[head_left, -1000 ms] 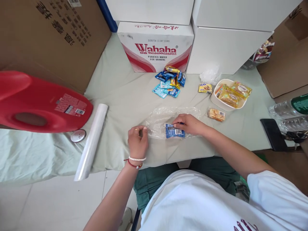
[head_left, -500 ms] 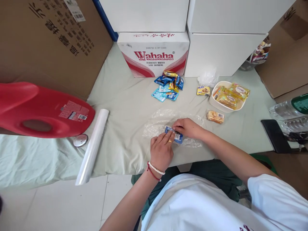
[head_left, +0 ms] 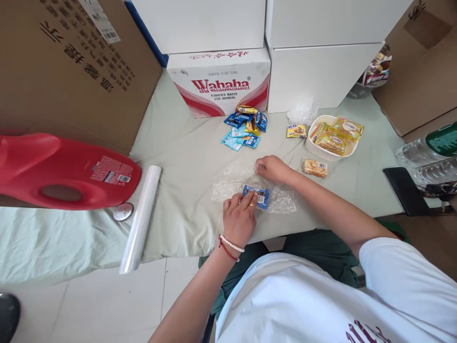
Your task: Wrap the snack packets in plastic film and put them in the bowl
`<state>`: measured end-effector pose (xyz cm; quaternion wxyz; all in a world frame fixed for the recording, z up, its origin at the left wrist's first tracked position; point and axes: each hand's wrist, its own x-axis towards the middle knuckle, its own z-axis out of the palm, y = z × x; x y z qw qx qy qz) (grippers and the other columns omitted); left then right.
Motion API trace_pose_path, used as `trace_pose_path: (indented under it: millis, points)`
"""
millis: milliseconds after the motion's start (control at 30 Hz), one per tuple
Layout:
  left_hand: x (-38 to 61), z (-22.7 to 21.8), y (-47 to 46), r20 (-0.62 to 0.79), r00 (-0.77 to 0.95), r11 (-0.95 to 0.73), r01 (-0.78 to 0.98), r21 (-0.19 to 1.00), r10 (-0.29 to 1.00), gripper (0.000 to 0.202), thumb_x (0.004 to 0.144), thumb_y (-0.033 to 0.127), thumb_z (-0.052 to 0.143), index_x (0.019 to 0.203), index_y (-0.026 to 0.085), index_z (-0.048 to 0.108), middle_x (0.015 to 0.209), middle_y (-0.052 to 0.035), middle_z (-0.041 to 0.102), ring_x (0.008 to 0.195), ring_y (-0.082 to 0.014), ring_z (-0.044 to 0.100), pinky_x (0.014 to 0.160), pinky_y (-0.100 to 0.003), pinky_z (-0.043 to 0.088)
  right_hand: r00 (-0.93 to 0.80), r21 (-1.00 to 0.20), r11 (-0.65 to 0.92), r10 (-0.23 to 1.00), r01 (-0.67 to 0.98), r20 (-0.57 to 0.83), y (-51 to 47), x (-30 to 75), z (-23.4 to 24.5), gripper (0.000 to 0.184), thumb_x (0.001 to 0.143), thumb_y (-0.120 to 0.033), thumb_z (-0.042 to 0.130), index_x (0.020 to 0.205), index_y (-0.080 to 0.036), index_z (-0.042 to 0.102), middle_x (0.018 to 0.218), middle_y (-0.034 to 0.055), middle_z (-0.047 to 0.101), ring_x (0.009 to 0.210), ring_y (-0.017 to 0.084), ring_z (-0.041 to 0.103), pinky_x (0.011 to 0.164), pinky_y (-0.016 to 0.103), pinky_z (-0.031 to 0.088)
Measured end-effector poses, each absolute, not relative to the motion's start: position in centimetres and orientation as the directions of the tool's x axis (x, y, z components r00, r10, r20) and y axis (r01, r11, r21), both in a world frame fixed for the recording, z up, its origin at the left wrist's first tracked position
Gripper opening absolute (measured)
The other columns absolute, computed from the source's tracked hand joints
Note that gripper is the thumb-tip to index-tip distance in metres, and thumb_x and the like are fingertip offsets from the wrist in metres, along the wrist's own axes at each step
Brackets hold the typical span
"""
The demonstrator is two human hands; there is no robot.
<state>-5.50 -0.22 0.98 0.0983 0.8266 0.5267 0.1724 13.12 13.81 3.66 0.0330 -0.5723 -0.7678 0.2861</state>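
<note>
- the left hand [head_left: 240, 216] lies with its fingers laid over the near left part of a blue packet [head_left: 263, 196]; its grip is not closed around anything, and the fingers look to be holding the packet down from above.
- the right hand [head_left: 272, 168] is beyond the packet and apart from it, thumb and fingers drawn together; the grip appears closed on the far part of the clear film [head_left: 282, 204], though the pinch itself is too small to be sure of.
- the blue packet rests flat on the clear film, on the near part of the desk [head_left: 189, 147], barcode side up.
- as far as this view shows, the packet is placed on the film and one part of the film seems lifted; what is left undone is the covering, since the film spreads out crumpled on both sides and no layer visibly closes over the packet.
- farther back, a pile of small packets [head_left: 246, 127] lies loose by the printed carton [head_left: 219, 88], with no film visible around it.
- a roll of film [head_left: 141, 219] lies well to the left, touched by neither hand.
</note>
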Motion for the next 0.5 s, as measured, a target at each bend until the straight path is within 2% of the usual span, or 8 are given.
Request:
trace_pose_path:
  millis: [67, 133, 233, 300, 400, 500]
  points:
    - [-5.4, 1.1, -0.4, 0.187, 0.359, -0.403, 0.856, 0.323, 0.914, 0.049, 0.094, 0.013, 0.048, 0.133, 0.031, 0.072, 0.144, -0.0073, 0.068, 0.124, -0.0352, 0.055, 0.092, -0.053, 0.041, -0.368, -0.491, 0.239, 0.911, 0.838, -0.184, 13.2, 13.2, 4.6, 0.017, 0.095, -0.02, 0.064, 0.104, -0.017, 0.078, 0.111, 0.012, 0.068, 0.096, 0.022, 0.063, 0.086, 0.03, 0.043]
    - [-5.2, 1.4, -0.6, 0.173, 0.302, -0.343, 0.888, 0.305, 0.937, 0.047, 0.095, 0.014, 0.049, 0.13, 0.033, 0.074, 0.143, -0.0106, 0.067, 0.123, -0.037, 0.054, 0.092, -0.054, 0.04, -0.402, -0.472, 0.306, 0.908, 0.827, -0.115, 11.8, 13.1, 5.7, 0.019, 0.099, -0.022, 0.06, 0.108, -0.017, 0.075, 0.112, 0.0115, 0.065, 0.093, 0.02, 0.062, 0.082, 0.028, 0.042]
    - [-4.9, 1.7, -0.9, 0.079, 0.236, -0.248, 0.923, 0.294, 0.969, 0.045, 0.096, 0.016, 0.049, 0.128, 0.034, 0.075, 0.119, -0.0145, 0.071, 0.11, -0.0365, 0.056, 0.088, -0.054, 0.039, -0.502, -0.425, 0.417, 0.858, 0.803, -0.107, 8.4, 12.4, 6.6, 0.023, 0.102, -0.02, 0.054, 0.115, -0.02, 0.073, 0.107, 0.0086, 0.064, 0.081, 0.018, 0.059, 0.069, 0.028, 0.036]
    - [-4.8, 1.7, -0.9, 0.019, 0.229, -0.225, 0.931, 0.289, 0.973, 0.041, 0.096, 0.016, 0.048, 0.119, 0.031, 0.078, 0.103, -0.0145, 0.069, 0.104, -0.0352, 0.056, 0.086, -0.053, 0.039, -0.56, -0.405, 0.471, 0.817, 0.783, -0.133, 6.0, 11.8, 6.2, 0.026, 0.101, -0.018, 0.055, 0.121, -0.024, 0.071, 0.108, 0.0072, 0.063, 0.075, 0.016, 0.056, 0.063, 0.029, 0.031]
    - [-5.7, 1.1, -0.5, 0.024, 0.299, -0.291, 0.902, 0.32, 0.954, 0.031, 0.094, 0.014, 0.049, 0.099, 0.023, 0.078, 0.096, -0.0145, 0.068, 0.103, -0.0333, 0.058, 0.086, -0.051, 0.042, -0.58, -0.425, 0.482, 0.803, 0.766, -0.134, 3.1, 11.2, 4.2, 0.027, 0.104, -0.02, 0.053, 0.125, -0.026, 0.069, 0.107, 0.0059, 0.062, 0.071, 0.015, 0.051, 0.06, 0.028, 0.029]
    - [-8.0, 0.3, -0.3, 0.09, 0.444, -0.433, 0.777, 0.457, 0.892, 0.031, 0.089, 0.013, 0.049, 0.101, 0.022, 0.076, 0.097, -0.0123, 0.071, 0.104, -0.0303, 0.061, 0.091, -0.05, 0.048, -0.592, -0.48, 0.507, 0.806, 0.716, -0.031, 1.7, 11.1, 1.9, 0.033, 0.106, -0.019, 0.05, 0.134, -0.027, 0.066, 0.107, 0.0059, 0.061, 0.082, 0.017, 0.052, 0.069, 0.027, 0.036]
